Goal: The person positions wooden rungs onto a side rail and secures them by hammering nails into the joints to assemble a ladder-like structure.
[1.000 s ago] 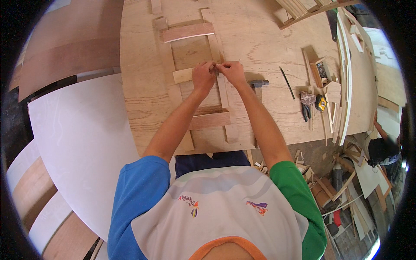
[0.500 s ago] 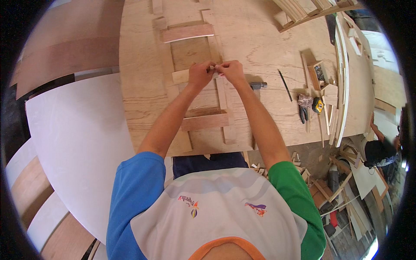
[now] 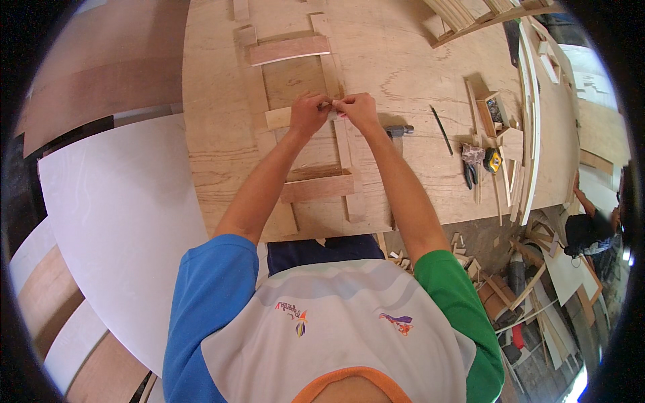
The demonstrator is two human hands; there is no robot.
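Note:
My left hand (image 3: 310, 113) and my right hand (image 3: 358, 109) meet fingertip to fingertip over the right end of a short wooden crosspiece (image 3: 278, 119). Both are closed in a pinch, and what lies between the fingers is too small to make out. The crosspiece lies across a ladder-like frame of wooden strips. Nearer to me is another crosspiece (image 3: 317, 188), and a reddish one (image 3: 290, 50) sits farther away. To the right of my right hand lies a hammer (image 3: 400, 130), its handle partly hidden by my forearm.
The plywood worktop (image 3: 403, 185) carries a black pencil (image 3: 441, 129), pliers (image 3: 469, 176), a yellow tape measure (image 3: 492, 160) and a small wooden box (image 3: 494, 111) of fasteners. Long strips (image 3: 531, 127) run along the right side. Offcuts litter the floor; another person (image 3: 588, 232) is at far right.
My hands stay over the same crosspiece end, with only a slight shift of the fingers. The whole view has moved slightly.

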